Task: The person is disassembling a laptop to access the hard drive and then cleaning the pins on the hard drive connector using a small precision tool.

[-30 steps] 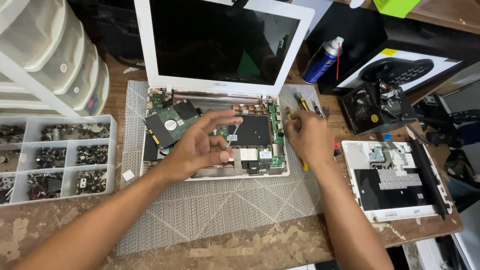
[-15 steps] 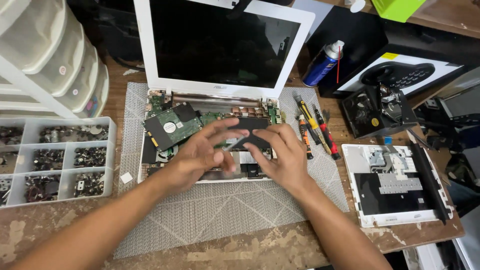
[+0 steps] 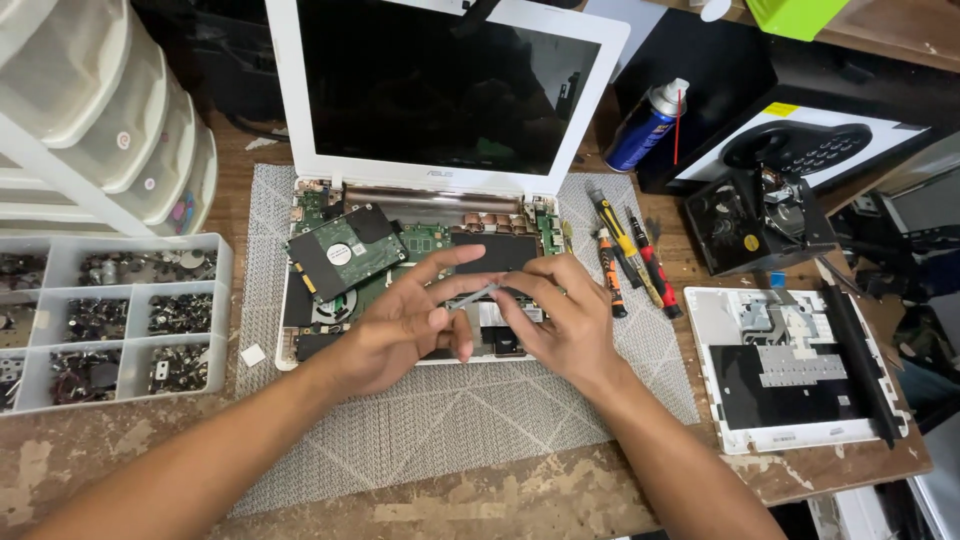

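Observation:
A white laptop (image 3: 300, 150) lies opened up on a grey mat, its circuit board and black parts exposed. A loose hard drive (image 3: 345, 252) rests tilted on its left side. My left hand (image 3: 405, 325) and my right hand (image 3: 560, 315) meet over the middle of the laptop's base. Between their fingertips they hold a thin grey strip (image 3: 480, 295), one end in each hand. My palms hide the parts beneath them.
A compartment box of small screws and parts (image 3: 110, 320) sits at the left under white drawers (image 3: 90, 120). Several screwdrivers (image 3: 630, 260) lie right of the laptop. A blue spray can (image 3: 645, 125), a black fan assembly (image 3: 755, 220) and a removed white cover (image 3: 790, 370) are further right.
My right hand has come in from the screwdrivers to the middle of the laptop. Both hands now pinch the thin grey strip together, lifted slightly above the board.

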